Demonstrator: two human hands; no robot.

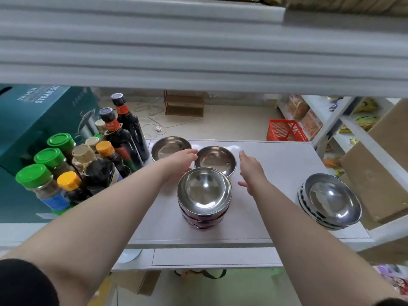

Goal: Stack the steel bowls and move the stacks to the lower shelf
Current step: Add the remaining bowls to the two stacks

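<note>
1. A person looks down at a white shelf (pixel 276 173) with both bare arms stretched out over it.
2. A stack (pixel 204 198) of steel bowls stands at the middle of the shelf, nearer the person than either hand.
3. Just beyond the stack lies a single bowl (pixel 217 159), touching or almost touching the stack's far rim.
4. A second loose bowl (pixel 169 147) lies further left and a little further away, next to a cluster of bottles (pixel 123 138) and jars.
5. A second stack (pixel 331 202), leaning, sits near the right front corner of the shelf, well apart from the hands.
6. The left hand (pixel 182 160) is released, fingers spread, at the left rim of the single bowl; whether it touches the rim I cannot tell.
7. The right hand (pixel 250 167) is also released and holds nothing, palm turned inward, just right of the same bowl with a clear gap.
8. The single bowl lies directly between the two hands, so both sit about level with it, the left one closer.
9. The bowls are round, so no long axis matters; a grip from either side would serve.
10. The likely next move is to close on this bowl and bring it back toward the person onto the middle stack.
11. No stack appears to be on a lower shelf yet, though little below this shelf is in view.
</note>
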